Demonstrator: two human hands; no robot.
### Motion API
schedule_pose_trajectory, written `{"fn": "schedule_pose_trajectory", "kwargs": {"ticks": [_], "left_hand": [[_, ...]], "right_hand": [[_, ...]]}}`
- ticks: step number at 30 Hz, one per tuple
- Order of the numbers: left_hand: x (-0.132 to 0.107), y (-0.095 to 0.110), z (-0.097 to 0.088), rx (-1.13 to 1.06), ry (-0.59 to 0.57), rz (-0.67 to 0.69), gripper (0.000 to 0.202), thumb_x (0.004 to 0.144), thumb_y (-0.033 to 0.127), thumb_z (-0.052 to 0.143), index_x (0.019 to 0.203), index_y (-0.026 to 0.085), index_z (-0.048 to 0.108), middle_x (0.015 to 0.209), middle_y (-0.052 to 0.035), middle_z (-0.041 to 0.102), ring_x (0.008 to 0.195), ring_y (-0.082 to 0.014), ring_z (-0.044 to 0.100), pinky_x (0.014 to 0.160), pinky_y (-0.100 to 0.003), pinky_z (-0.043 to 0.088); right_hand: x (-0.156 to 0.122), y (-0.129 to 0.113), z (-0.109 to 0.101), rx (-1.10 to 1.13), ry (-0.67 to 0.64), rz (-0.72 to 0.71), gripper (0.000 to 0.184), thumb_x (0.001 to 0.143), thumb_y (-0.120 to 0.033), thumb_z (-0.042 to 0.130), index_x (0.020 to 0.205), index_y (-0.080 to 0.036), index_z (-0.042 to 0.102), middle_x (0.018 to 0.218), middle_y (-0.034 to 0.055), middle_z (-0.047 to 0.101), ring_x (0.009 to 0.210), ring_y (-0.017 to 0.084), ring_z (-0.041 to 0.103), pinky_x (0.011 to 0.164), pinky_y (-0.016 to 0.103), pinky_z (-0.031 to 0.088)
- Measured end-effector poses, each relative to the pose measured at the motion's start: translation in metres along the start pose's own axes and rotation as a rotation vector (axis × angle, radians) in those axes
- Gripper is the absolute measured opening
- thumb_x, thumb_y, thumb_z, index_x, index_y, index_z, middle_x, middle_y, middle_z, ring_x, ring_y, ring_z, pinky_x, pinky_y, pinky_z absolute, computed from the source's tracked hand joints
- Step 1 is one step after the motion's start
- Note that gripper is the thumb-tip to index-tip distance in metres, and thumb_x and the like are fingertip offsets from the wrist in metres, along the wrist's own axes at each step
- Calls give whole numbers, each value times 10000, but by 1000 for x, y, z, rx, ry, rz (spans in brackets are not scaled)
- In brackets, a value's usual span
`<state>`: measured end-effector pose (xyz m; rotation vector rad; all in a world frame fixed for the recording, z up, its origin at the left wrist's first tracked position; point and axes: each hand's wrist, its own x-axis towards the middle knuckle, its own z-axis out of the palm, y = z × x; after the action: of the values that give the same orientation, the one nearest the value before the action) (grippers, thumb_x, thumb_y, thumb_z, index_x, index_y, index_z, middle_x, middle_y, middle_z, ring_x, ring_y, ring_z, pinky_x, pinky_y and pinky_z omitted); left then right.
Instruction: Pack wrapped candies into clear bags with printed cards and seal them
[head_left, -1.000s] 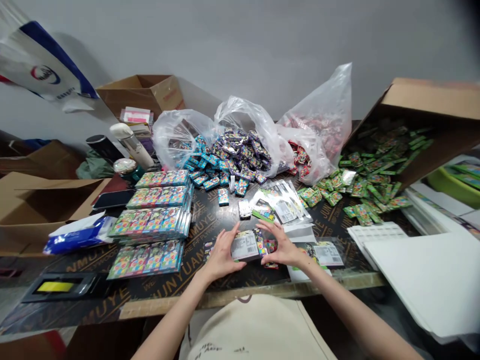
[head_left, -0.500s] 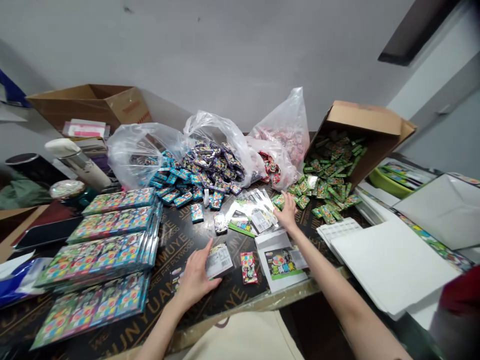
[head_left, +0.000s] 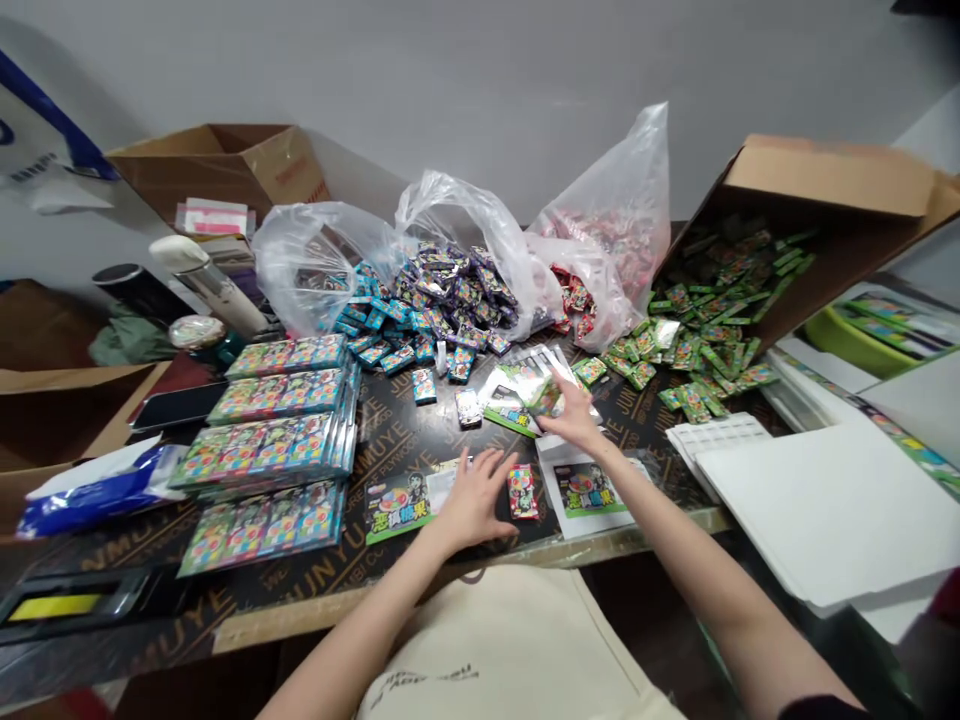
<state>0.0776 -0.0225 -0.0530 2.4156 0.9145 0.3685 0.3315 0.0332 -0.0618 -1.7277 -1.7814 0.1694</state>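
My left hand (head_left: 474, 503) rests low over the dark tabletop with its fingers spread, holding nothing. Under and beside it lies a printed card (head_left: 397, 507) with a green lower edge, partly covered by the hand. A red candy packet (head_left: 523, 491) lies just right of its fingertips. My right hand (head_left: 571, 415) is closed on a small green candy packet (head_left: 549, 398), slightly blurred, above clear plastic sleeves with printed cards (head_left: 510, 408). Another printed card on white paper (head_left: 592, 488) lies below my right wrist. A black-and-white packet (head_left: 469, 408) and a blue packet (head_left: 424, 386) lie farther left.
Stacks of filled candy packs (head_left: 262, 445) stand at the left. Behind are plastic bags of blue, purple (head_left: 450, 290) and red packets (head_left: 577, 300). A tipped carton (head_left: 832, 180) spills green packets (head_left: 690, 350). White sheets (head_left: 832, 500) lie right.
My left hand has moved right, towards the red packet, uncovering the printed card's left part. My right hand has drawn back from the green pile with a green packet. The view has shifted.
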Motion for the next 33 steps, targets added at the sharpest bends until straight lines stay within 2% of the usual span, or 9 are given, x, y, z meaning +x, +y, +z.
{"fn": "schedule_pose_trajectory", "kwargs": {"ticks": [3,5,9,13,17,22,26,28,33], "left_hand": [[15,13,13,-19,-6,20,947,489,320,759,1327,237,325,1242,-131,484,1168,-328,400,1041,-554,17],[16,13,12,-44,66,-16,916,512,291,743,1327,234,328,1173,-113,526,1103,-309,451,1046,-540,33],[8,4,-10,-216,392,-239,880,558,321,731,1328,238,312,1149,-92,520,1085,-284,455,1015,-466,218],[2,3,-27,-301,609,-407,868,555,355,743,1314,231,340,1089,-86,503,1043,-270,474,925,-402,344],[-2,4,-32,-445,581,-418,790,508,377,775,1222,227,472,1023,-62,536,954,-239,521,854,-352,399],[-11,-6,-33,-965,210,-485,255,606,357,714,680,123,645,570,-9,581,528,-114,514,526,-221,398],[-15,-8,-26,-1145,364,-655,276,598,367,717,669,123,610,539,2,578,458,-76,483,435,-174,342],[-16,-7,-24,-1153,421,-684,295,620,392,696,706,125,607,577,-9,596,471,-80,501,450,-182,370],[-23,-13,-31,-1031,413,-619,365,630,439,676,831,137,642,775,-74,653,689,-181,600,618,-286,470]], "right_hand": [[-11,-28,14,20,-210,-135,792,609,-302,671,1325,-269,334,1231,84,509,1129,312,443,979,508,202],[-15,-37,13,85,-234,-133,735,649,-358,670,1309,-270,362,1242,87,510,1145,311,437,988,528,190],[-28,-59,6,472,-131,-19,611,750,-435,586,1294,-257,371,1250,81,506,1144,254,466,976,454,313],[-50,-95,16,839,-192,108,446,798,-409,535,1204,-242,453,1099,70,594,1015,213,565,880,383,446],[-54,-113,16,828,-246,107,297,824,-347,500,1093,-224,524,1028,60,610,940,201,585,827,362,475],[-44,-106,-2,724,-562,-72,478,806,-291,533,1255,-247,377,964,39,611,764,163,591,708,324,491],[-45,-111,-4,597,-281,-96,700,686,-342,666,1293,-257,328,1271,86,437,1012,221,528,856,381,443],[-48,-117,-4,523,-287,-221,839,603,-329,723,1324,-255,299,1326,82,387,1164,265,421,975,420,348],[-53,-119,-3,399,-282,-337,727,624,-248,654,1291,-240,366,1237,74,481,1153,264,427,997,413,309]]}}
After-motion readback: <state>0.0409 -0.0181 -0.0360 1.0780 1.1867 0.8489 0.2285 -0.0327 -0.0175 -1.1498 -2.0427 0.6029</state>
